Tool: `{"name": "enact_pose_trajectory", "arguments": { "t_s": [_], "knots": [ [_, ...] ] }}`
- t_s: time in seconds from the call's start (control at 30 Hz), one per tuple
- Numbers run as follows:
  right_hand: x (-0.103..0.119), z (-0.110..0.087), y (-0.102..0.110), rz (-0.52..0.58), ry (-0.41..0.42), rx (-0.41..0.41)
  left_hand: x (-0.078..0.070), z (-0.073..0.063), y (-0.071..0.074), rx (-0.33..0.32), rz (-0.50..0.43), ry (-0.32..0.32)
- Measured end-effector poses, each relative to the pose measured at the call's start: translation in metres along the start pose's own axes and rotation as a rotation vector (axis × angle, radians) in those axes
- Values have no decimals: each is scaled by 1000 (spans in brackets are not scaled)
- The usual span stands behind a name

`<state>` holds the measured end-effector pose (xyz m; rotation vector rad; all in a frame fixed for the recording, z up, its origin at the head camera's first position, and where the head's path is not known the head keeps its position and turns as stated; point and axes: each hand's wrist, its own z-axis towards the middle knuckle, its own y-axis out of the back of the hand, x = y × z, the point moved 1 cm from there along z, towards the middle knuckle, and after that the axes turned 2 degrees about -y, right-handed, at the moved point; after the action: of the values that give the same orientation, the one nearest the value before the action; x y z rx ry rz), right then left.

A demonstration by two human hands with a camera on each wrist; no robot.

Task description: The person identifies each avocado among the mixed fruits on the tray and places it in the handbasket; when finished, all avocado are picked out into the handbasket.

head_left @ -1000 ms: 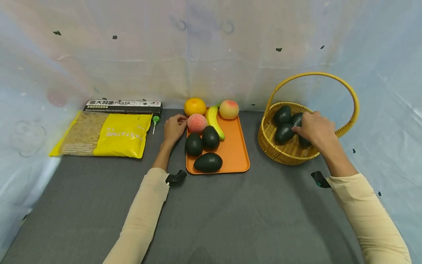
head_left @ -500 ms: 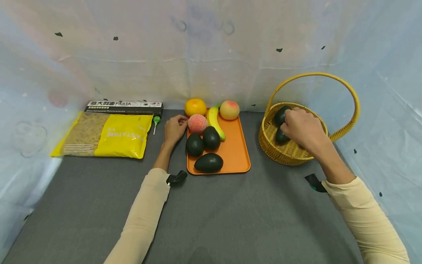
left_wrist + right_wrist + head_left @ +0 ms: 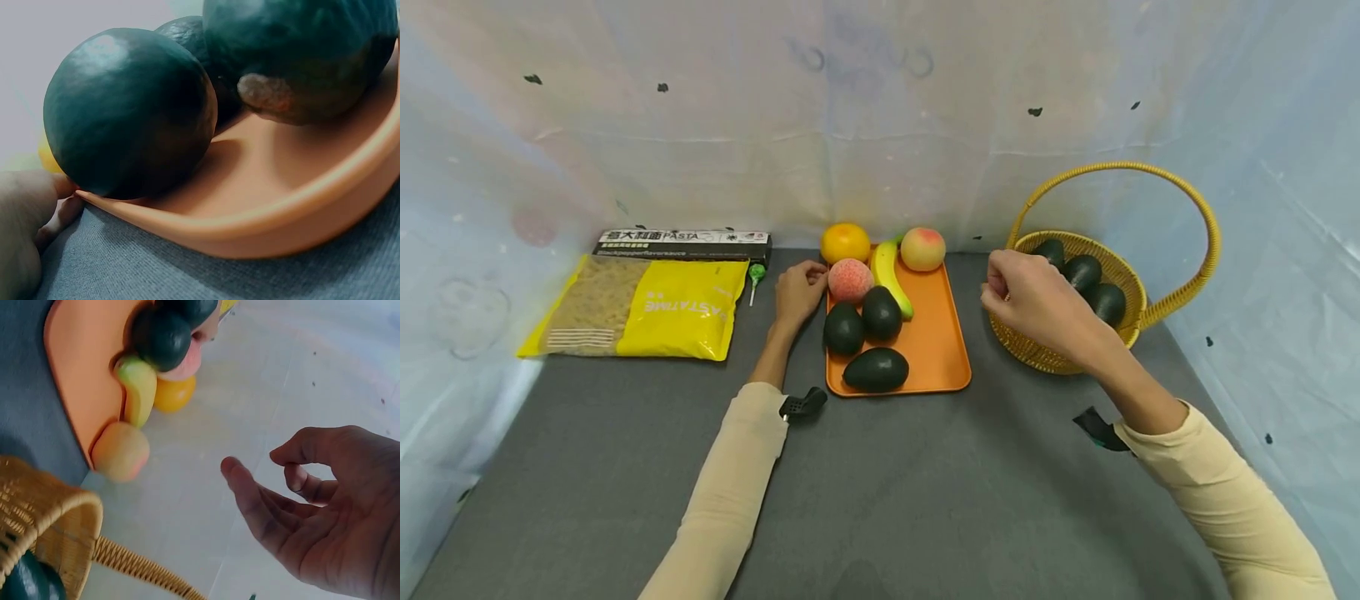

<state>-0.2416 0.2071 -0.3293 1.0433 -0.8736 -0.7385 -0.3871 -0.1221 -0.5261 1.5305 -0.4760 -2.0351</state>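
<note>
I judged this an empty-handed step between the wicker basket [image 3: 1037, 357] and the orange tray [image 3: 936, 350]: the right hand [image 3: 1037, 300] hung above the basket's left rim, fingers loosely bent around nothing. A pickup called for wider fingers — the avocados [image 3: 1083, 272] in the basket, near the table's [image 3: 880, 500] back right corner, were smooth, glossy ovals. The left hand [image 3: 799, 294] seemed to pinch the tray's plastic-looking left edge, beside a grainy pink fruit [image 3: 851, 281].

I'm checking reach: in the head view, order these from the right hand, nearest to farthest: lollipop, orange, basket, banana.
1. Basket, partly behind the right hand.
2. Banana, leftward, on the tray.
3. Orange, at the tray's back left corner.
4. Lollipop, left of the tray.
</note>
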Motion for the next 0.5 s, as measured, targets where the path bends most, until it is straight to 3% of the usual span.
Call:
{"name": "enact_pose_trajectory", "arguments": {
  "t_s": [0.2, 0.5],
  "knots": [
    [17, 1, -16, 10, 119, 24, 2, -2, 3, -7, 6, -2],
    [35, -2, -38, 81, 220, 119, -2, -3, 1, -10, 11, 1]
  ]
}}
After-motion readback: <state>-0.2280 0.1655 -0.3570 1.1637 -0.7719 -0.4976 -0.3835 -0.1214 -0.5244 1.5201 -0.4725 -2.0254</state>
